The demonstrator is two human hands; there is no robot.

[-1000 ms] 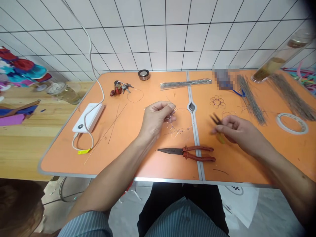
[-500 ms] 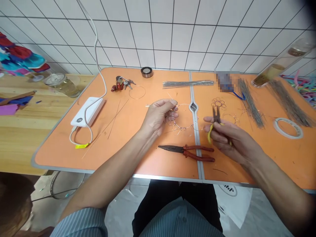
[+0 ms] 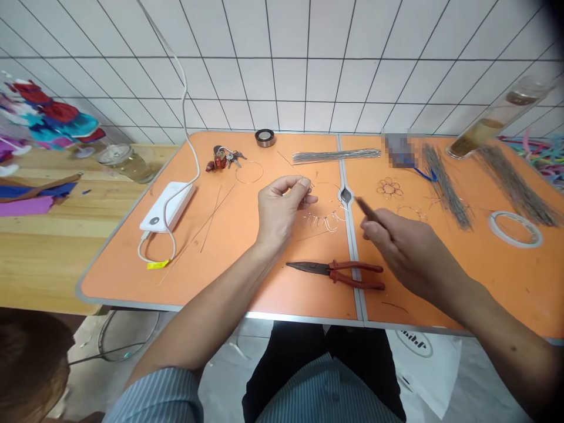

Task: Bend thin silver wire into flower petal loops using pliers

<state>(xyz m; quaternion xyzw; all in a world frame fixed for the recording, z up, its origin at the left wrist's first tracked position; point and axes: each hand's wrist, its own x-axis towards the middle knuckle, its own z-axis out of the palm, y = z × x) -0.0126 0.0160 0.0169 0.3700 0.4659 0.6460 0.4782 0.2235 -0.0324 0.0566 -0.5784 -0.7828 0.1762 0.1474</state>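
My left hand [image 3: 282, 208] is raised over the middle of the orange table [image 3: 229, 258], its fingertips pinched on a thin looped wire piece [image 3: 324, 216] that hangs down to the tabletop. My right hand [image 3: 403, 249] is closed round a small pair of pliers [image 3: 366, 210] whose dark tip points up and left toward the wire. Red-handled long-nose pliers [image 3: 337, 273] lie on the table just in front of both hands.
A bundle of straight wires [image 3: 337, 155] lies at the back, with more wire bundles [image 3: 445, 185] to the right. A wire flower [image 3: 389, 188], a tape roll [image 3: 514, 228], a black tape roll [image 3: 265, 137], keys [image 3: 222, 157] and a white power bank [image 3: 167, 205] with its cable also sit here.
My right hand has turned over and moved left with the small pliers, its tip now aimed at the wire. The left hand has stayed on the wire. The view has shifted slightly.
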